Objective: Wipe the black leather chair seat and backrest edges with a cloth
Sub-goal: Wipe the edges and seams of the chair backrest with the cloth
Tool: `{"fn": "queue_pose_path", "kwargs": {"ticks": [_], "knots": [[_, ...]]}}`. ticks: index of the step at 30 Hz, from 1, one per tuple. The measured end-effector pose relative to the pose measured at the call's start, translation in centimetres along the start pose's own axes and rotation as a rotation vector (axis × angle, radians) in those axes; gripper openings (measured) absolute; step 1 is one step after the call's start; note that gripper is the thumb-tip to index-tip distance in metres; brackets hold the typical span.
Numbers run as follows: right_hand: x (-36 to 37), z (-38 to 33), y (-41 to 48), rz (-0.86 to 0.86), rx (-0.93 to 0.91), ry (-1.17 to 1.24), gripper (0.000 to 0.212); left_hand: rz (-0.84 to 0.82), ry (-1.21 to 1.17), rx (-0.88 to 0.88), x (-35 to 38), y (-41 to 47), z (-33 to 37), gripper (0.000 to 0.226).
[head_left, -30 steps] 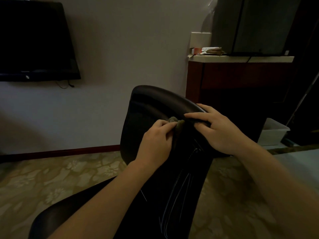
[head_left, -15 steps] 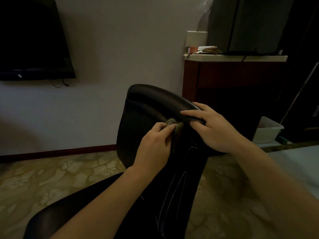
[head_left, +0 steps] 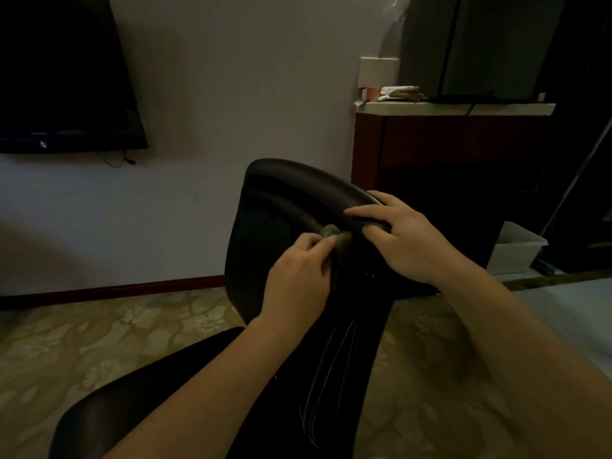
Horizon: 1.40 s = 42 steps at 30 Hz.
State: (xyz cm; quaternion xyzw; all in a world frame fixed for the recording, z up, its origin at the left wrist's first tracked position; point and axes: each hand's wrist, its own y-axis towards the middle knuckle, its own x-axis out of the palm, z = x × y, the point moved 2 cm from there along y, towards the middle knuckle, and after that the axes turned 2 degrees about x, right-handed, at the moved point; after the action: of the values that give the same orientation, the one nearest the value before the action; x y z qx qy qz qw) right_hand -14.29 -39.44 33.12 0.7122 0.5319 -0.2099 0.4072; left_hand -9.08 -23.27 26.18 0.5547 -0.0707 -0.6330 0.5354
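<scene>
Nearest me, the smooth black leather seat (head_left: pixel 126 412) of the chair lay low in front of the backrest, and both bare forearms reached across it.

The left hand (head_left: pixel 298 276) was curled tight, its fingertips pinching a small, bunched olive-green cloth (head_left: pixel 332 231) against the curved black leather backrest (head_left: pixel 281 200), just under its rolled top edge. The right hand (head_left: pixel 410 243) sat just beside the cloth on that edge, fingers spread and draped over the padded roll, gripping it to steady the chair.

Over the last second very little had changed. The cloth had stayed in nearly the same spot under the roll and the right hand had kept its hold. I took that to mean the person was working one stubborn patch of the edge rather than sweeping along it, with most of the rim left to do.

The leather looked slick, with a dull sheen, and thin pale lines ran down the backrest's lower part. The cloth looked soft and nubbly.

Beyond the backrest lay a yellowish floral carpet (head_left: pixel 99 332) and a plain pale wall. A dark flat television (head_left: pixel 59 77) hung to the backrest's left. A reddish-brown wooden cabinet (head_left: pixel 447 144) stood to its right, with a white plastic bin (head_left: pixel 516 250) on the floor just beside the cabinet.
</scene>
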Motion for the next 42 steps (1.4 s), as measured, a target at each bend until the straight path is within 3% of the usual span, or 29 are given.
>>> {"fn": "queue_pose_path", "kwargs": {"ticks": [5,15,20,28,36,42], "knots": [[0.0,0.1,0.1,-0.002,0.005,-0.002,0.031,0.041,0.008,-0.141,0.3,1.2,-0.2,0.031],[0.0,0.2,0.2,0.013,-0.007,0.017,0.032,0.015,0.009,0.009,0.9,-1.9,1.3,0.035],[0.1,0.2,0.2,0.006,-0.007,0.031,0.032,0.032,-0.015,-0.114,0.2,0.3,-0.2,0.031],[0.2,0.1,0.3,0.026,-0.007,0.026,0.031,0.013,-0.024,0.026,0.7,-2.4,1.8,0.035],[0.2,0.4,0.5,0.018,0.004,0.052,0.03,0.044,-0.029,-0.058,1.0,-0.8,1.2,0.034],[0.2,0.2,0.5,0.037,0.005,0.04,0.031,0.002,-0.008,0.067,1.2,-3.3,3.2,0.041]]}}
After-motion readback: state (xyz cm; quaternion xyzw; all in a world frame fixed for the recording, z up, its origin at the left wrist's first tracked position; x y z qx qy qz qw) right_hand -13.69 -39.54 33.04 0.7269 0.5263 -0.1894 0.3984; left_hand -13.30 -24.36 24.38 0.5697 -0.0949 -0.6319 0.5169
